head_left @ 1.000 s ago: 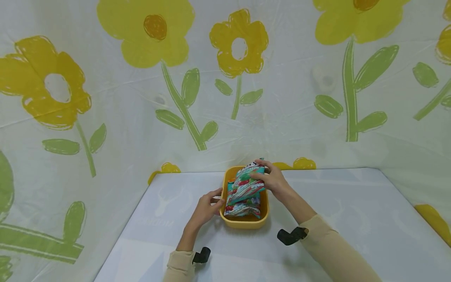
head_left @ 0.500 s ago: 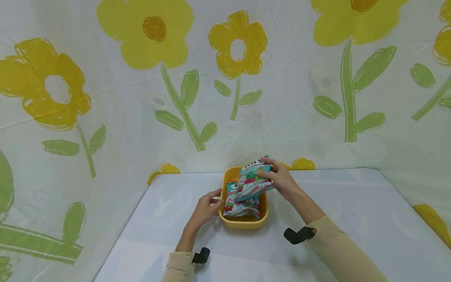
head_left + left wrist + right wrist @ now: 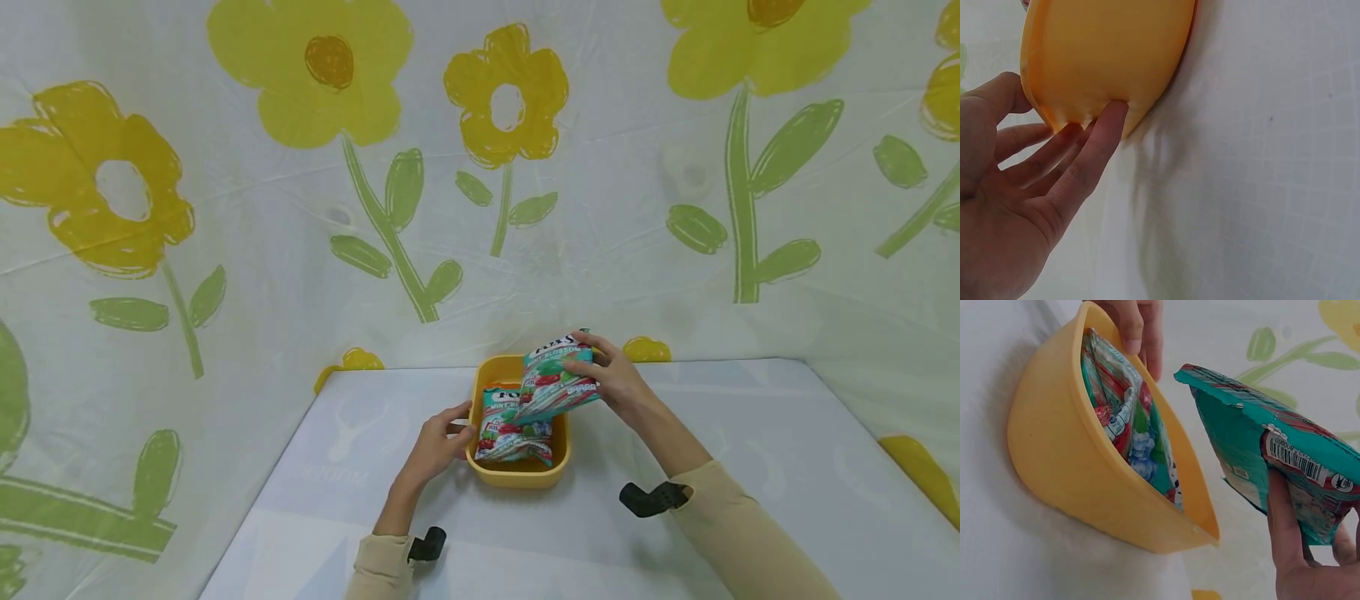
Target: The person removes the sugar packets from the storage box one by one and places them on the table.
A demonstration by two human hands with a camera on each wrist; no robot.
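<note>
My right hand [image 3: 618, 379] holds a teal and red candy bag [image 3: 546, 385], printed with "FOX'S" and "Mint Blossom", tilted above a yellow plastic bin [image 3: 517, 480]. In the right wrist view the bag's barcode side [image 3: 1291, 456] faces the camera, fingers beneath it. A matching candy bag [image 3: 504, 440] lies inside the bin, partly covered by the raised one in the head view. My left hand [image 3: 438, 437] grips the bin's left side; the left wrist view has its fingers against the outer wall [image 3: 1110, 56] and the thumb at the rim.
The bin stands near the back edge of a pale table [image 3: 360, 467]. Behind the table hangs a white cloth [image 3: 615, 250] with yellow flowers and green leaves. Black wrist cameras sit at both sleeves.
The right hand has lifted the candy bag up and to the right, uncovering more of the bag in the bin. The left hand and the bin stay in place.
</note>
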